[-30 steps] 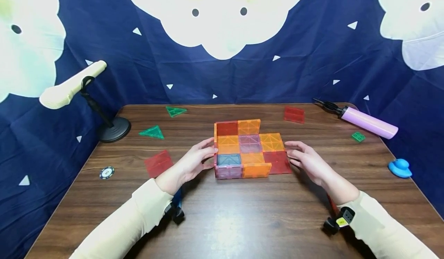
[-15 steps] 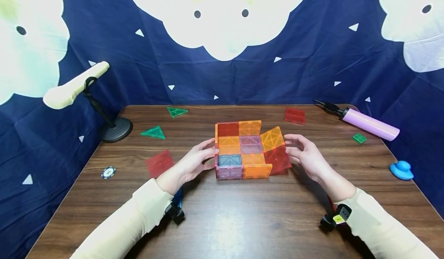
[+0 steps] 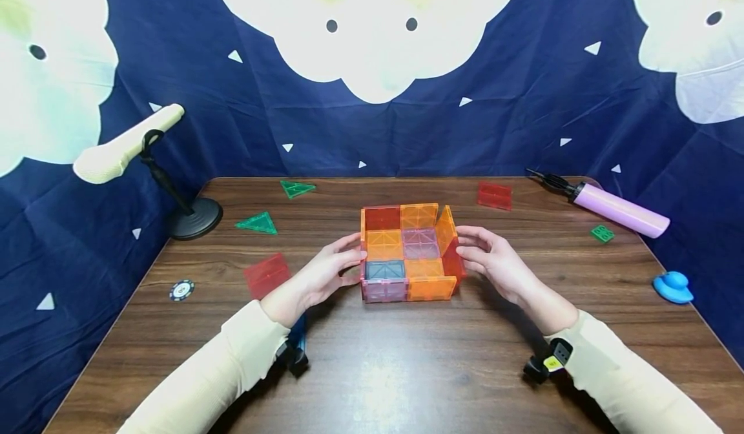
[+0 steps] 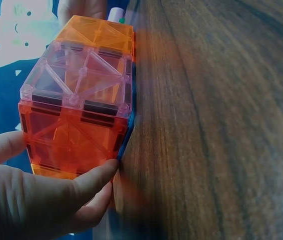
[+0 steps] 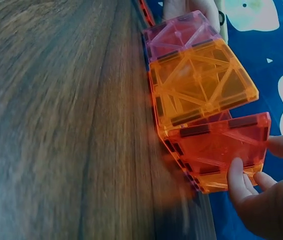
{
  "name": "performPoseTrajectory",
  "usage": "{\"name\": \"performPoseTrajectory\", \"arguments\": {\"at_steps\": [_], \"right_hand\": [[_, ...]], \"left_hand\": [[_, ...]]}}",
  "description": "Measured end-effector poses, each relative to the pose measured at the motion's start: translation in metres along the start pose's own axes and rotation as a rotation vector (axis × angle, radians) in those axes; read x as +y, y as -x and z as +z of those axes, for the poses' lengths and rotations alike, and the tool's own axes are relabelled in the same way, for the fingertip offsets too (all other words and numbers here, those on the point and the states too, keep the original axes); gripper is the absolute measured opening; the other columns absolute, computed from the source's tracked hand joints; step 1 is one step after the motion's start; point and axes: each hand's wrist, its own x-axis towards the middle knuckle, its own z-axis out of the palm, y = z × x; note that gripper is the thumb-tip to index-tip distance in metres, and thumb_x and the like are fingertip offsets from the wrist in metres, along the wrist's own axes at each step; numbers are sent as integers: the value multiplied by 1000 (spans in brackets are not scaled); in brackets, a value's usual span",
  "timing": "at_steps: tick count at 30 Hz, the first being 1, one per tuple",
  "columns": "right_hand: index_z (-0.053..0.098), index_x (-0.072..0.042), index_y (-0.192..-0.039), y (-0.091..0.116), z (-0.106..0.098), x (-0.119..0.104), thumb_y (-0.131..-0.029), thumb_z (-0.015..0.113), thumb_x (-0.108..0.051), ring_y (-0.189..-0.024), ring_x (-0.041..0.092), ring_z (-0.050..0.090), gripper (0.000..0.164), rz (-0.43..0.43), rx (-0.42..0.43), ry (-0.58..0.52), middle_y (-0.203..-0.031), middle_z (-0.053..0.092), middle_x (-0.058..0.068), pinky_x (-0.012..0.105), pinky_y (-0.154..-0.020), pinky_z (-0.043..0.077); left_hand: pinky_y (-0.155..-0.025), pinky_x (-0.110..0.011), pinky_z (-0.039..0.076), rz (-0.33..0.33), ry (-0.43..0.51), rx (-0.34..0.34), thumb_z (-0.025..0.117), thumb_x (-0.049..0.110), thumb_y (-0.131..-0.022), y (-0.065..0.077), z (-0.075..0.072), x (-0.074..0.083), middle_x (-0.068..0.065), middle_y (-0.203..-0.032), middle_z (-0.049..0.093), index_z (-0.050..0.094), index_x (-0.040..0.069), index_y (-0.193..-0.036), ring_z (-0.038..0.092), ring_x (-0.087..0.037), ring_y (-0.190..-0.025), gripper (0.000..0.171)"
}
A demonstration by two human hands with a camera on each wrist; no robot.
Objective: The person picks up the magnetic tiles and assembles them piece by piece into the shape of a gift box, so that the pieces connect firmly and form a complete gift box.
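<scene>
A low box of see-through magnetic tiles sits mid-table, its floor made of orange, purple and blue squares. My left hand rests its extended fingers along the outside of the left wall, over a red tile. On the other side, my right hand presses its fingertips against the right wall. That wall is a red tile and an orange tile, standing nearly upright with a slight outward lean. A purple tile and an orange tile form the near wall.
Loose red tiles lie at the left and back right. Two green triangle tiles and a poker chip are left. A black stand holds a cream sock-like piece. Rightward are a purple pump, green brick and blue hat-shaped toy.
The orange and red tiles at the right, flat on the table before, have swung up into a wall as my right hand moved left. My left hand has stayed in place.
</scene>
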Motion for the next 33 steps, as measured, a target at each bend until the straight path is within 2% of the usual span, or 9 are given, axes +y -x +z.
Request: {"name": "performPoseTrajectory", "arguments": {"at_steps": [7,10,12,15,19,22,26,29,33], "right_hand": [[41,13,-145,-4,8,1,-102,59,-6,-107,10,63,50,-26,-3,66,-137,49,33,28,-90,55],[44,14,-143,-8,5,-2,-105,56,-9,-105,9,64,46,-22,12,103,-137,51,32,29,-92,54],[45,13,-143,-15,-4,-4,-106,53,-10,-111,16,63,44,-22,32,159,-139,51,32,32,-97,52],[48,10,-143,-34,-24,-6,-107,50,-12,-120,29,58,42,-17,105,331,-145,48,30,39,-103,48],[54,6,-141,-65,-60,-6,-107,50,-16,-132,43,47,41,-9,216,656,-146,49,28,53,-110,37],[52,6,-142,-81,-85,-5,-106,49,-18,-124,47,52,43,9,246,852,-130,60,33,55,-104,38],[50,9,-142,-91,-106,-1,-104,50,-16,-111,49,56,45,26,202,1026,-121,60,37,56,-96,43],[53,12,-137,-90,-110,2,-100,54,-12,-123,51,51,44,-7,154,1122,-135,53,37,58,-105,39],[61,13,-128,-80,-102,2,-95,62,-6,-126,52,50,38,-94,103,1198,-133,55,36,60,-108,37]], "left_hand": [[-113,-60,31,0,-2,-1,54,10,-104,1,1,0,-24,-156,37,23,7,-162,33,-36,-144,65],[-113,-60,31,-11,14,14,55,10,-104,2,1,0,-23,-156,37,25,8,-161,34,-37,-142,65],[-114,-60,31,-16,23,22,55,9,-103,1,1,0,-21,-157,35,25,9,-161,34,-37,-142,66],[-114,-60,31,-15,22,21,56,8,-101,2,0,0,-20,-161,31,24,9,-162,32,-37,-143,68],[-114,-61,30,-7,9,17,54,6,-101,2,0,-1,-19,-162,29,22,8,-162,31,-37,-145,69],[-114,-61,30,-9,6,11,54,7,-101,3,0,-1,-19,-163,29,22,8,-162,31,-37,-144,69],[-114,-59,31,-10,6,7,55,7,-101,2,1,-1,-19,-163,29,22,8,-162,33,-37,-143,69],[-114,-58,31,-6,0,0,55,8,-101,1,1,-1,-19,-163,28,22,8,-162,34,-37,-143,70],[-114,-57,32,-5,-3,1,54,8,-101,1,-1,-2,-18,-163,27,21,8,-162,34,-36,-143,69]]}}
